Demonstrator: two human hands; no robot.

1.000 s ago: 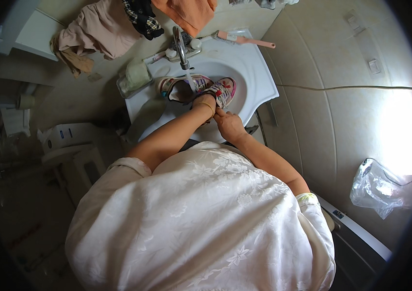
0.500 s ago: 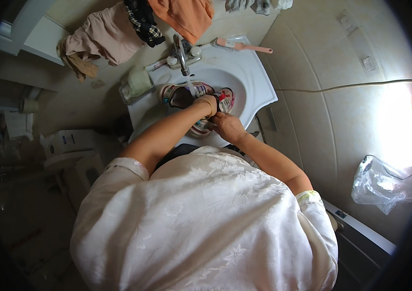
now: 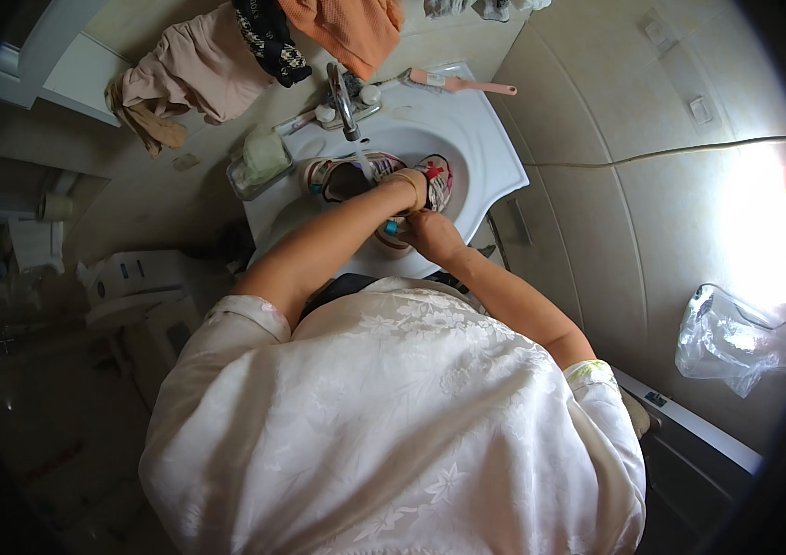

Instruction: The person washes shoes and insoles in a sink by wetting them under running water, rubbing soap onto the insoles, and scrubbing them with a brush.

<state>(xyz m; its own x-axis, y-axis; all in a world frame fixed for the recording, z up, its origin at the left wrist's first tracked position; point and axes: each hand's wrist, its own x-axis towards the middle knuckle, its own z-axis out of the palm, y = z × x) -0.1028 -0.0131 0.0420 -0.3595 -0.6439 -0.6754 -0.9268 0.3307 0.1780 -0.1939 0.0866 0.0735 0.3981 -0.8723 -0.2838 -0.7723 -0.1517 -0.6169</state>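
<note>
A multicoloured sneaker [image 3: 436, 170], with a red patch near its toe, is tilted in the white sink [image 3: 483, 139]. My left hand [image 3: 411, 188] reaches across and grips it around the opening, its fingertips mostly hidden. Near the heel, by a teal patch, my right hand [image 3: 433, 237] is closed on the same shoe. To the left lies the other sneaker [image 3: 321, 174], its opening facing up. Water runs from the metal faucet [image 3: 345, 116] beside my left hand, onto that second shoe.
A pink brush [image 3: 467, 86] rests on the sink's back right corner. At the left rim stands a clear container [image 3: 261, 162] with something pale in it. Orange cloth [image 3: 347, 32] and other laundry hang above the faucet. A clear plastic bag [image 3: 726, 342] hangs on the right.
The held sneaker has turned slightly in my hands, and more of its teal heel patch shows. My right hand has shifted a little lower. The water keeps running.
</note>
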